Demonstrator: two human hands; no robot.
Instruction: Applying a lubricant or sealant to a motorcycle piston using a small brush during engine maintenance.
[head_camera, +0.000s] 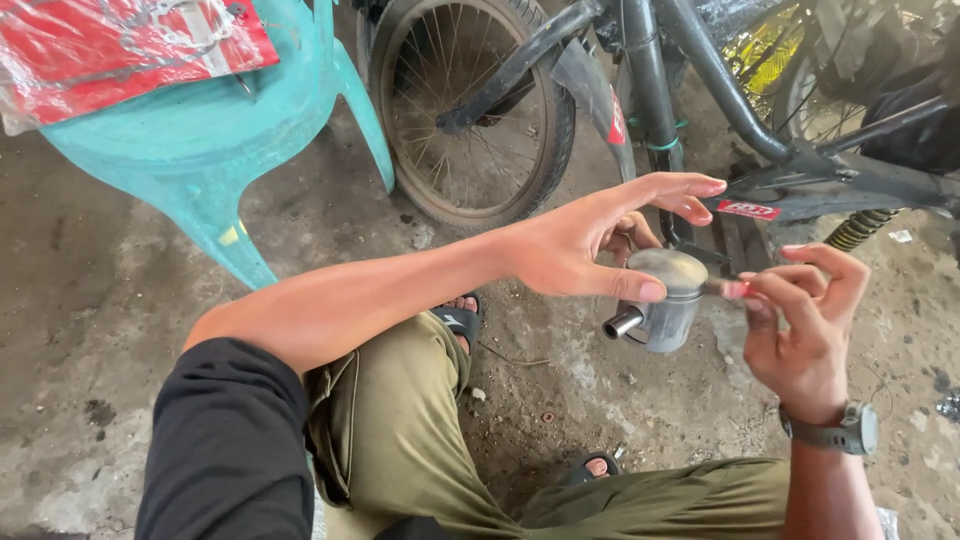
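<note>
My left hand (590, 240) pinches a grey metal piston (668, 298) between thumb and fingers, its other fingers spread out above it. A steel pin (622, 323) sticks out of the piston's left side. My right hand (800, 320), with a watch on its wrist, holds a small red-tipped tool (728, 289) against the piston's right side. Both hands hover over my knees, above the concrete floor.
A teal plastic chair (210, 140) with a red plastic-wrapped package (120, 40) stands at the upper left. A small spoked bicycle wheel (470, 110) and a dark bike frame (700, 100) with a coil spring (858, 228) lie just beyond the hands.
</note>
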